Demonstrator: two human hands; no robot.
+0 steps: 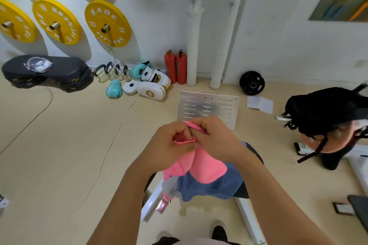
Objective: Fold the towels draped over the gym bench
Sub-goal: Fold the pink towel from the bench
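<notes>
A pink towel (207, 167) hangs from both hands above the gym bench (247, 213). My left hand (169, 143) and my right hand (215, 137) sit close together, each pinching the towel's top edge between curled fingers and thumb. The pink cloth droops below them in two lobes. Under it, a blue towel (211, 187) lies draped over the bench, with a grey towel (169, 185) bunched at its left side. The bench pad is mostly hidden by the cloth; its white frame shows below.
A metal slotted plate (209, 105) lies on the floor ahead. Boxing gloves and pads (147, 83), kettlebells and two red extinguishers (176, 67) line the wall. A black bag (326, 111) on another bench stands right. Cables (111, 145) run across the floor at left.
</notes>
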